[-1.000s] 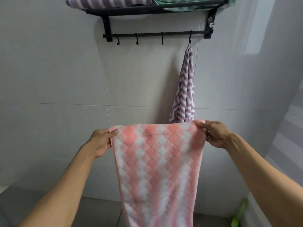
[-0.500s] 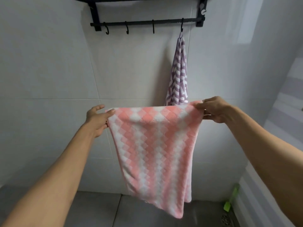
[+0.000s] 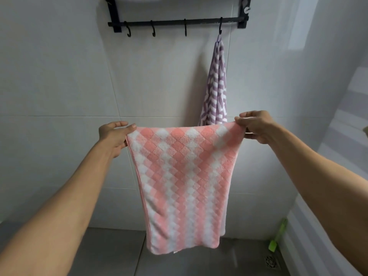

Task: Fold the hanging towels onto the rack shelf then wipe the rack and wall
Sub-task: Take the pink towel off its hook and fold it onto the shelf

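In the head view the pink checked towel (image 3: 185, 182) had dropped lower against the hook rail (image 3: 177, 22) than half a second before, its bottom edge now visible above the floor. The left hand (image 3: 113, 136) and right hand (image 3: 256, 126) each had a grip pinching a top corner, holding it spread in front of the wall. It looked soft, light and limp, so holding the corners seemed best for folding.

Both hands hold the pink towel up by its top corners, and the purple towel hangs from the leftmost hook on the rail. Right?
Not quite. In the head view the purple towel hangs from the rightmost hook. Both hands, left hand and right hand, do hold the pink towel by its top corners.
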Demonstrator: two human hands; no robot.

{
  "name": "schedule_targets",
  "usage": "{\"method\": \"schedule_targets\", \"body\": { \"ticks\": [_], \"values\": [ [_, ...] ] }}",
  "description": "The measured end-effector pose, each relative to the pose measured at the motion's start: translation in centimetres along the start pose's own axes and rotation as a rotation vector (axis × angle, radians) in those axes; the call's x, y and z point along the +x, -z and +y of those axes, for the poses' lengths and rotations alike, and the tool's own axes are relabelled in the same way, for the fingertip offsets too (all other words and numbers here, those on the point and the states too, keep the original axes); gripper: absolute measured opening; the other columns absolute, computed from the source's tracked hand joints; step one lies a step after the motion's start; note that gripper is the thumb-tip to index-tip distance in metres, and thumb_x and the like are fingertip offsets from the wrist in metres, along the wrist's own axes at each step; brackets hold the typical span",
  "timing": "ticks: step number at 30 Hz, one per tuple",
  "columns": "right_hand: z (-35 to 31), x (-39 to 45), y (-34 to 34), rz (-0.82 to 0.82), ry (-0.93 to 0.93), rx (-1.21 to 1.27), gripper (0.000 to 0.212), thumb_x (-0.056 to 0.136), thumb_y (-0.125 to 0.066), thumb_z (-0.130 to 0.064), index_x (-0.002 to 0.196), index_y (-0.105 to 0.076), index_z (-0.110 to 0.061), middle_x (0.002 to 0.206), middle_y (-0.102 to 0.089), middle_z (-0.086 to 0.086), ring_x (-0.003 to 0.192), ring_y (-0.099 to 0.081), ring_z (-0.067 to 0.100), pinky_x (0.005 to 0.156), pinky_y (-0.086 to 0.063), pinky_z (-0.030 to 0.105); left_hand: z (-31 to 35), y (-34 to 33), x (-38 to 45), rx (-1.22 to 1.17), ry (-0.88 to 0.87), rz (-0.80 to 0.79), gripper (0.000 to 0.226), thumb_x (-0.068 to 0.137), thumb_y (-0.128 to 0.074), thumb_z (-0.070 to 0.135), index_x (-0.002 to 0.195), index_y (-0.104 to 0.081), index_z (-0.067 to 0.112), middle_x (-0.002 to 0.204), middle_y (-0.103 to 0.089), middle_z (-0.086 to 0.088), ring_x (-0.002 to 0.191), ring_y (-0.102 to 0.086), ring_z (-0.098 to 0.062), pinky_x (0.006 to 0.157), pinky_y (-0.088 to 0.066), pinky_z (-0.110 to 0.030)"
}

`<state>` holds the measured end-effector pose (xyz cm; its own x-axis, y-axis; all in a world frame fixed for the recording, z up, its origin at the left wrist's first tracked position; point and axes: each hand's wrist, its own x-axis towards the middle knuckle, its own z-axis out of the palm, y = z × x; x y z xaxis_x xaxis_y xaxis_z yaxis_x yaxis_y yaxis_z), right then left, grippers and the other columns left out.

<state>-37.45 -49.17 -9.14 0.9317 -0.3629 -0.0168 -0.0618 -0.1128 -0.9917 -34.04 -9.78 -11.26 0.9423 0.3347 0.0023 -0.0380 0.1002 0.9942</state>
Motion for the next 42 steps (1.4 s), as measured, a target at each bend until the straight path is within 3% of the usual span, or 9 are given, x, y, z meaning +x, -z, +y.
{"method": "schedule_targets", "body": {
  "ticks": [4, 9, 16, 21, 26, 30, 35, 39, 42],
  "values": [
    [0.4, 0.0, -0.4, -0.003, 0.013, -0.006, 0.011, 0.091, -0.075, -0.015, 0.084, -0.067, -0.014, 0.080, -0.065, 0.002, 0.074, -0.061, 0.016, 0.065, -0.052, 0.029, -0.2, 0.3, -0.2, 0.026, 0.009, -0.003, 0.019, 0.079, -0.083, 0.007, 0.086, -0.067, 0.014, 0.083, -0.072, -0.007, 0.064, -0.068, -0.013, 0.052, -0.058, -0.023],
    [0.6, 0.1, -0.7, -0.130, 0.031, -0.018, 0.027, 0.086, -0.076, 0.000, 0.111, -0.068, -0.008, 0.098, -0.067, 0.010, 0.082, -0.065, 0.018, 0.071, -0.054, 0.030, -0.3, 1.1, -0.3, 0.029, 0.016, 0.021, 0.017, 0.078, -0.084, 0.008, 0.085, -0.070, 0.012, 0.084, -0.073, -0.006, 0.066, -0.069, -0.012, 0.052, -0.057, -0.022],
    [1.4, 0.4, -1.1, -0.037, 0.059, -0.115, 0.017, 0.083, -0.082, -0.007, 0.092, -0.068, -0.012, 0.091, -0.066, 0.010, 0.077, -0.063, 0.018, 0.082, -0.059, 0.035, -1.1, 1.5, -0.6, 0.035, 0.049, 0.007, 0.015, 0.079, -0.083, 0.008, 0.084, -0.070, 0.011, 0.087, -0.073, -0.007, 0.075, -0.069, -0.016, 0.065, -0.058, -0.028],
    [1.3, -0.1, -0.6, -0.209, 0.007, -0.116, 0.041, 0.076, -0.079, 0.012, 0.114, -0.069, -0.003, 0.096, -0.062, 0.013, 0.084, -0.060, 0.022, 0.077, -0.055, 0.030, -1.1, 2.2, -0.5, 0.036, 0.065, 0.024, 0.015, 0.079, -0.083, 0.009, 0.083, -0.069, 0.011, 0.086, -0.073, -0.007, 0.072, -0.069, -0.015, 0.061, -0.057, -0.026],
    [1.7, 0.2, -0.8, -0.120, 0.067, -0.394, 0.025, 0.078, -0.088, -0.018, 0.094, -0.069, -0.017, 0.094, -0.063, 0.008, 0.079, -0.055, 0.021, 0.071, -0.047, 0.031, -1.3, 2.6, -0.4, 0.038, 0.072, 0.025, 0.015, 0.078, -0.084, 0.008, 0.083, -0.070, 0.011, 0.088, -0.073, -0.008, 0.077, -0.070, -0.018, 0.065, -0.057, -0.029],
    [2.0, 0.2, -1.1, -0.120, -0.030, -0.219, 0.017, 0.084, -0.082, -0.014, 0.093, -0.068, -0.017, 0.092, -0.067, 0.006, 0.076, -0.059, 0.017, 0.072, -0.047, 0.031, -1.2, 2.9, -0.2, 0.044, 0.068, 0.020, 0.015, 0.077, -0.084, 0.009, 0.085, -0.072, 0.010, 0.092, -0.074, -0.010, 0.075, -0.070, -0.017, 0.064, -0.057, -0.028],
    [1.8, 0.2, -1.3, -0.162, -0.032, -0.168, 0.026, 0.082, -0.082, -0.005, 0.107, -0.074, -0.009, 0.099, -0.068, 0.007, 0.087, -0.058, 0.020, 0.077, -0.050, 0.033, -0.8, 3.5, -0.4, 0.133, 0.048, -0.075, 0.042, 0.067, -0.089, 0.003, 0.105, -0.070, 0.003, 0.097, -0.074, -0.014, 0.086, -0.073, -0.023, 0.071, -0.059, -0.031],
    [1.8, 0.2, -1.7, -0.143, 0.020, -0.294, 0.027, 0.076, -0.085, 0.000, 0.099, -0.076, -0.011, 0.104, -0.071, 0.014, 0.091, -0.064, 0.022, 0.070, -0.051, 0.028, -1.0, 3.7, -0.2, 0.334, 0.039, -0.134, 0.060, 0.052, -0.090, -0.013, 0.106, -0.067, 0.001, 0.096, -0.070, -0.016, 0.085, -0.071, -0.028, 0.067, -0.064, -0.034],
    [2.2, 0.1, -1.9, -0.130, 0.080, -0.404, 0.020, 0.075, -0.088, -0.007, 0.090, -0.076, -0.013, 0.090, -0.073, 0.011, 0.081, -0.064, 0.021, 0.061, -0.047, 0.023, -2.0, 3.5, 0.3, 0.531, -0.016, -0.106, 0.064, 0.048, -0.093, -0.012, 0.107, -0.070, 0.002, 0.097, -0.071, -0.016, 0.090, -0.070, -0.030, 0.086, -0.061, -0.040]
  ]
}}
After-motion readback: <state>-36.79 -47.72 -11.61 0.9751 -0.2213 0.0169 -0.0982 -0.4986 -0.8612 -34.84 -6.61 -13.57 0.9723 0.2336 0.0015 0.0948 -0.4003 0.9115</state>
